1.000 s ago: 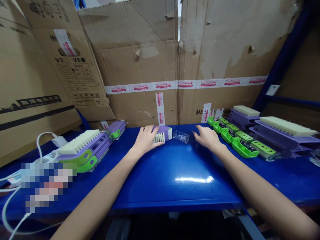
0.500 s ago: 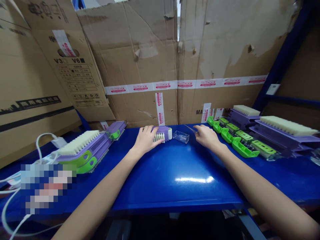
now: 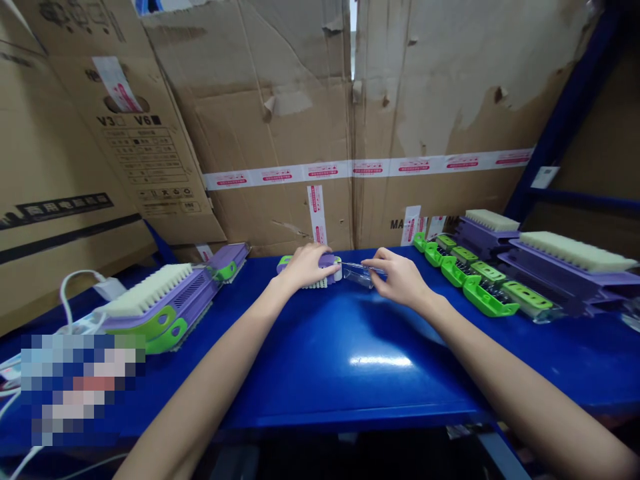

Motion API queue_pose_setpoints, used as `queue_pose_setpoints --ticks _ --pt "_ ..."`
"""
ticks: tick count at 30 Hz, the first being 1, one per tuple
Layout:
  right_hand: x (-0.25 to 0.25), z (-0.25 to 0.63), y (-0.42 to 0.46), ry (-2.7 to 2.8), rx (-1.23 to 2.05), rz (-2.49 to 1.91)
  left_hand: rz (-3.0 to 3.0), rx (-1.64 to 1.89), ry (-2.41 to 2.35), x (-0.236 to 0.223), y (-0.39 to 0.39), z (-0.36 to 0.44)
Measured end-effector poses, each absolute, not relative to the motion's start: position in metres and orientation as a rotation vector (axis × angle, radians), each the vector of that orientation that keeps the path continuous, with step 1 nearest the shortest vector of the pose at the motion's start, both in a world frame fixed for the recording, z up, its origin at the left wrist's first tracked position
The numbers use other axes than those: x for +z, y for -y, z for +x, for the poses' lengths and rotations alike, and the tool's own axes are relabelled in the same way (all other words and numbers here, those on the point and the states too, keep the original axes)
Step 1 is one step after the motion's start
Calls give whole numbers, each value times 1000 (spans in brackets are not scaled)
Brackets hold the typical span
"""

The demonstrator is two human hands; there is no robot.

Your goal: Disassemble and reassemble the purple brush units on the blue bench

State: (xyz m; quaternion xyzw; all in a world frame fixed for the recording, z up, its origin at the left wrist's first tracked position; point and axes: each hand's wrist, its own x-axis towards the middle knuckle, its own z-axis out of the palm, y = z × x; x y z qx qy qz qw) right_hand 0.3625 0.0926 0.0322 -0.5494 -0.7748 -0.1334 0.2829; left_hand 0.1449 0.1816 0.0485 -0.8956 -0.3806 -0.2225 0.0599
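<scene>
My left hand [image 3: 309, 265] is closed over a purple and green brush [image 3: 316, 285] with pale bristles, which lies on the blue table. Its fingers cover much of the brush, and its thumb lies near the white end piece [image 3: 337, 269]. Between the thumb and fingers of my right hand [image 3: 395, 275] is a slim pointed metal tool [image 3: 353, 265] that looks like tweezers. The tool's tip points left and meets the white end piece or stops just short of it; I cannot tell which. Under the tool sits a small clear plastic box [image 3: 359, 278].
Stacked purple brushes [image 3: 165, 293] and a power strip with white cables [image 3: 70, 283] occupy the left. Along the right stand a row of green parts [image 3: 487, 298] and purple brush bodies [image 3: 565, 273]. Cardboard sheets [image 3: 270, 133] wall off the back; the blue table's [image 3: 350, 413] front edge is near.
My right hand has moved left, bringing the metal tool over the clear box to the brush's white end. My left thumb has shifted toward that end.
</scene>
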Motion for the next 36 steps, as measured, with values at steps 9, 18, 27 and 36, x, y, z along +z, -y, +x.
queue_pose_setpoints --ticks 9,18,27,36 --pt "36 361 -91 2009 -379 -1523 -2786 -704 1353 50 -183 156" --pt "31 359 -92 2026 -327 -1462 -2716 -680 1352 49 -173 163" --pt "29 360 -95 2021 -248 -1311 -2728 -659 1338 47 -171 163" --pt "28 356 -93 2114 -244 -1485 -2704 -619 1365 48 -167 164"
